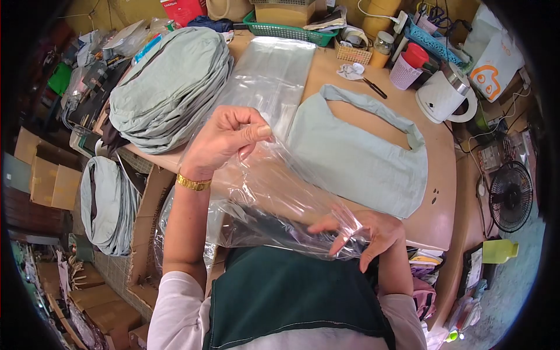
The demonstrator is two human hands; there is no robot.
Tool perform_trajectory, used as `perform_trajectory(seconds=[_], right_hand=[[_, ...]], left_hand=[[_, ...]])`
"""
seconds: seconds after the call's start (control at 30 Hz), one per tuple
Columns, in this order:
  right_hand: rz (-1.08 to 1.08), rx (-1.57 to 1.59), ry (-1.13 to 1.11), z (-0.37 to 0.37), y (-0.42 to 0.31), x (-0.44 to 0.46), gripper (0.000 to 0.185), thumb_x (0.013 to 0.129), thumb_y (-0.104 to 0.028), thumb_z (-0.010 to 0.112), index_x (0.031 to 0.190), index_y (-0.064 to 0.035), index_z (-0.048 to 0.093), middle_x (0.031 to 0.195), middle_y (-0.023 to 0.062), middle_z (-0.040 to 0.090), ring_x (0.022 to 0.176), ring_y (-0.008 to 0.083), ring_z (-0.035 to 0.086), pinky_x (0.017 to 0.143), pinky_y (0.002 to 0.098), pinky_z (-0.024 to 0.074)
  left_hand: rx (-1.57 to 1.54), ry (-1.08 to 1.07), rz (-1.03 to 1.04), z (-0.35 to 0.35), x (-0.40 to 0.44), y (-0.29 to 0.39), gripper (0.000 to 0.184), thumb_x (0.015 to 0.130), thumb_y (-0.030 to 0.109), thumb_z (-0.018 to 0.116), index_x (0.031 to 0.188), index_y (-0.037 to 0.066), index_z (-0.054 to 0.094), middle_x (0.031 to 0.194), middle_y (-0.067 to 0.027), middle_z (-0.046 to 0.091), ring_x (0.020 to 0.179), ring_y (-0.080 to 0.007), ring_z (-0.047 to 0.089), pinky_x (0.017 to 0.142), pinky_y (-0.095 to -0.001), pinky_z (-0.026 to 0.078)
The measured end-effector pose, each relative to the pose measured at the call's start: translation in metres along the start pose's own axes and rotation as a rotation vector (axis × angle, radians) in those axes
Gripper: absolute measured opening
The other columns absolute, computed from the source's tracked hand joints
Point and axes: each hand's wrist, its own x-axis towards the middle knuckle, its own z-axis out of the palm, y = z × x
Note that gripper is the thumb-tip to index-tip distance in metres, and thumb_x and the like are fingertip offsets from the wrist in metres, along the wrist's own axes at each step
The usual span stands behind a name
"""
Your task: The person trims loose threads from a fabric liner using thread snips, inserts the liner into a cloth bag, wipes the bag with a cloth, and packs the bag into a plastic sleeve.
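Observation:
My left hand (pixel 233 139), with a gold watch band on its wrist, is raised over the table edge and pinches the rim of a clear plastic bag (pixel 277 192). The bag hangs loosely from that pinch across to my right hand (pixel 370 228). There the fingers are spread, with the film lying over some of them; whether they are inside the bag I cannot tell. Just beyond, a pale grey-green cloth bag (pixel 361 154) lies flat with its strap looped away from me. A stack of flat clear plastic bags (pixel 271 70) lies to its left.
A tall pile of folded grey-green cloth (pixel 172 90) stands on the table's left, with another bundle (pixel 108 204) below it. A marker (pixel 375 88), a white kettle (pixel 446 93) and a green basket (pixel 291 30) sit toward the back. A black fan (pixel 511 194) stands at right.

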Motion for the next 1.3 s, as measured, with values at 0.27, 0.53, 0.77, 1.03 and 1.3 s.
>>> perform_trajectory(seconds=[0.27, 0.53, 0.77, 1.03, 1.3], right_hand=[[0.195, -0.899, 0.272, 0.009, 0.001, 0.003, 0.05, 0.072, -0.038, 0.082, 0.112, -0.0096, 0.071, 0.128, 0.0139, 0.063, 0.121, 0.0293, 0.057, 0.11, 0.0508, 0.0269], [-0.648, -0.111, 0.305, -0.028, -0.011, -0.06, 0.025, 0.073, -0.037, 0.079, 0.084, -0.0141, 0.075, 0.096, 0.0051, 0.072, 0.121, 0.0203, 0.053, 0.102, 0.0458, 0.0263], [0.216, -0.548, 0.44, -0.01, 0.014, -0.045, 0.032, 0.076, -0.038, 0.077, 0.094, -0.0118, 0.074, 0.084, 0.0036, 0.071, 0.1, 0.0277, 0.06, 0.104, 0.0394, 0.0309], [-0.224, -0.091, 0.625, -0.026, 0.007, -0.112, 0.043, 0.081, -0.039, 0.073, 0.1, -0.0009, 0.068, 0.093, 0.0121, 0.071, 0.072, 0.021, 0.066, 0.067, 0.0369, 0.0551], [-0.505, 0.326, 1.386, -0.025, 0.019, -0.102, 0.043, 0.09, -0.042, 0.065, 0.109, -0.0034, 0.064, 0.087, 0.0081, 0.065, 0.08, 0.0233, 0.066, 0.066, 0.0372, 0.0541]], left_hand=[[-0.193, 0.134, 0.261, 0.012, 0.023, 0.014, 0.021, 0.093, 0.02, 0.068, 0.083, 0.003, 0.064, 0.071, 0.0045, 0.059, 0.053, 0.0009, 0.038, 0.048, -0.0159, 0.027], [0.426, -0.591, -0.124, -0.02, 0.012, 0.036, 0.025, 0.094, 0.019, 0.065, 0.109, -0.001, 0.069, 0.085, -0.0022, 0.067, 0.078, -0.0078, 0.055, 0.07, -0.0262, 0.045], [-0.626, -0.166, 0.082, -0.005, 0.006, 0.038, 0.031, 0.101, 0.031, 0.052, 0.085, 0.006, 0.057, 0.072, 0.0041, 0.051, 0.062, -0.0081, 0.045, 0.061, -0.0227, 0.039], [0.037, -0.466, -0.026, -0.037, 0.003, 0.007, 0.029, 0.098, 0.025, 0.057, 0.091, -0.002, 0.065, 0.094, -0.0036, 0.063, 0.081, -0.0146, 0.058, 0.078, -0.0299, 0.046], [0.206, -0.571, -0.225, -0.005, -0.007, 0.012, 0.025, 0.09, 0.011, 0.064, 0.109, -0.005, 0.065, 0.111, -0.0096, 0.066, 0.094, -0.0144, 0.061, 0.079, -0.0285, 0.048]])
